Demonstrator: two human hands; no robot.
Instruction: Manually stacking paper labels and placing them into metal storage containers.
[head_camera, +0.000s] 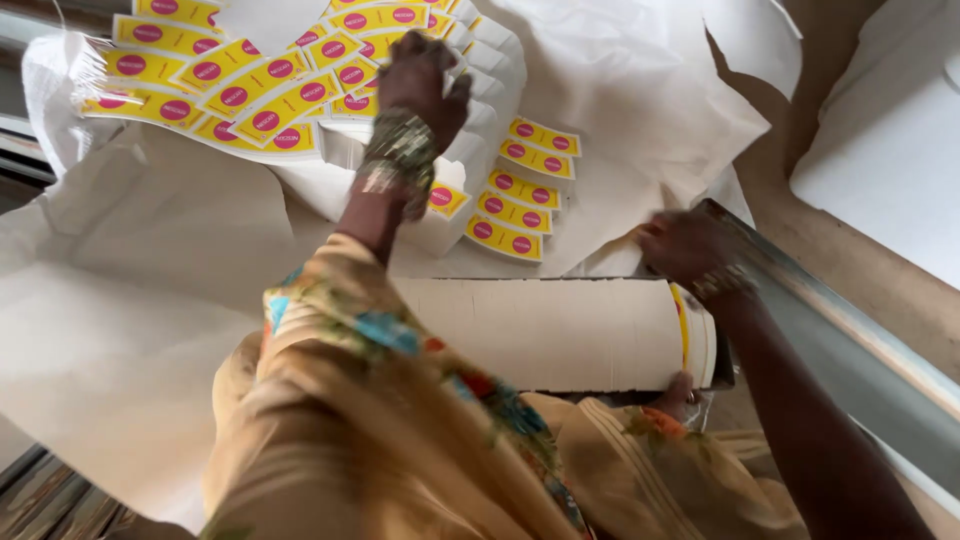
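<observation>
Fingers of the left hand (425, 75) curl down onto a fanned heap of yellow labels (240, 85), each a curved strip with a round magenta mark. That hand looks loosely bunched, its tips buried among the strips at the right end of the heap; whether it actually pinches one cannot be told, since the back of the hand hides the fingertips. A beaded bracelet (395, 160) wraps the wrist, and a patterned tan sleeve (340, 400) runs back toward the camera.

The right hand (685, 245) sits lower and to the right, fingers folded over the far upper corner of a long, tightly packed white stack (540, 330) of cut labels standing on edge, the last one showing a yellow face at the right end. The hand presses on the stack's end beside a crumpled edge of paper; motion blur hides how far its fingers are spread.

More yellow labels lie in a small stepped row (520, 190) between the two hands, resting on white backs of others. Everything lies on wide sheets of white wrapping paper (150, 300), which serve as the only holder in sight. A grey metal rail (850, 350) runs diagonally at the right.
</observation>
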